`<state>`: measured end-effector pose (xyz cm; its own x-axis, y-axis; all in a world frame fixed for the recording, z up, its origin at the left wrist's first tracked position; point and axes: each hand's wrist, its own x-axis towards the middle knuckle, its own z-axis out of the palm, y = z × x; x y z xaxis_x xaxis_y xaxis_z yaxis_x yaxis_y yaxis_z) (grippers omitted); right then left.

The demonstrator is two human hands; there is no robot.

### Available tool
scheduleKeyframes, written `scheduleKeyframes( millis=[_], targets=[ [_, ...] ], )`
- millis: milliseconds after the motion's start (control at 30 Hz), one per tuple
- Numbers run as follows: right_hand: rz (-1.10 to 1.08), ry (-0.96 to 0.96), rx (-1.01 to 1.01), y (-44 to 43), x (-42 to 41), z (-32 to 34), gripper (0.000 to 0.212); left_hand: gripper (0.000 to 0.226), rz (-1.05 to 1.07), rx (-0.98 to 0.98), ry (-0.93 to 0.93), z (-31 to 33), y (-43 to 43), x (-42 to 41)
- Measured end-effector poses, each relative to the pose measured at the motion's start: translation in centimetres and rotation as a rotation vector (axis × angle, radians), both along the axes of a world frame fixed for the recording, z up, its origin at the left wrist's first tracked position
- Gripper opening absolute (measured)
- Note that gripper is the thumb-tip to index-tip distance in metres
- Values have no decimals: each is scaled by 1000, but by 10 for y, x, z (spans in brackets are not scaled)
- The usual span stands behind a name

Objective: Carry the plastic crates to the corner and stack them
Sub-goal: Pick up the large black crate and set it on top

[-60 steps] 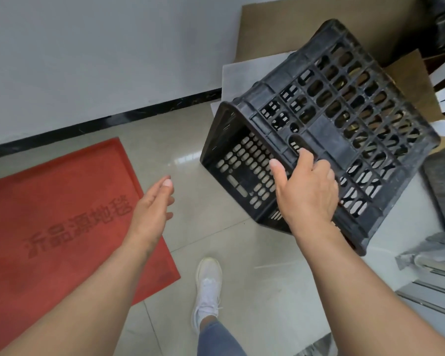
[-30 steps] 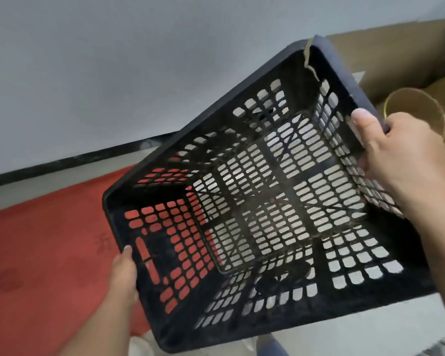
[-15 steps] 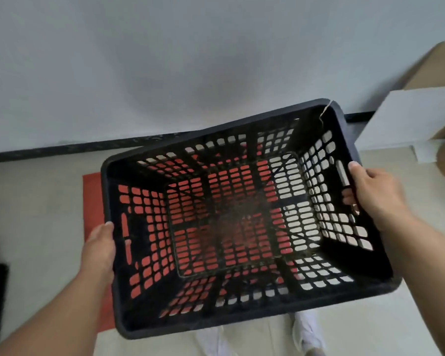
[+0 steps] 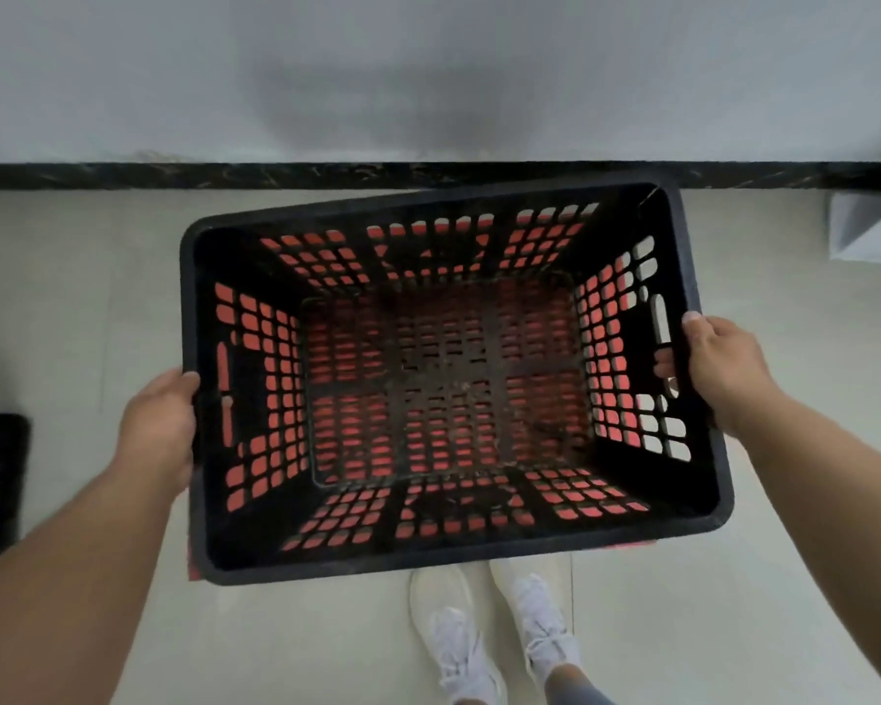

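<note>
Black perforated rectangular plastic crate [image 4: 448, 384] is held level, open side up, above the pale tiled floor [image 4: 784, 552], near the black skirting strip [image 4: 123, 174] at the floor's far edge. Left hand [image 4: 159, 424] is clenched on the crate's left short rim; right hand [image 4: 718, 371] is clenched on the right rim, fingers through the handle slot. Red mat [image 4: 192, 562] is seen through the holes. White sneakers [image 4: 494, 638] are just under the near rim.
</note>
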<state>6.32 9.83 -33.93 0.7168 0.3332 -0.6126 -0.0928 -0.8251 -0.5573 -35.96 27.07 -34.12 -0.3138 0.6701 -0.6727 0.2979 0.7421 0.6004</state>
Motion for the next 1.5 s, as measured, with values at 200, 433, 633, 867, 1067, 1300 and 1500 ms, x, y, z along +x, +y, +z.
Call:
scheduleKeyframes(
  millis=[200,433,633,867,1067,1300,1500],
  targets=[
    [17,58,58,-27,1,5,31,29,-68,-15,-94,-2,-15,-21],
    [-72,110,99,-28,-7,2,28,42,-57,-20,-65,-12,-22,-12],
    [-81,34,99,-24,-12,6,28,34,-35,0,-19,-1,-22,-4],
    [2,17,124,-8,-7,43,26,30,18,35,-33,31,-25,-8],
    [156,-10,118,15,-9,110,27,31,93,56,-36,98,-38,-25],
    [444,-25,169,56,-33,224,30,29,160,131,-26,203,-59,-81],
    [644,-15,256,90,-79,333,34,38,226,188,36,329,-99,-139]
  ],
)
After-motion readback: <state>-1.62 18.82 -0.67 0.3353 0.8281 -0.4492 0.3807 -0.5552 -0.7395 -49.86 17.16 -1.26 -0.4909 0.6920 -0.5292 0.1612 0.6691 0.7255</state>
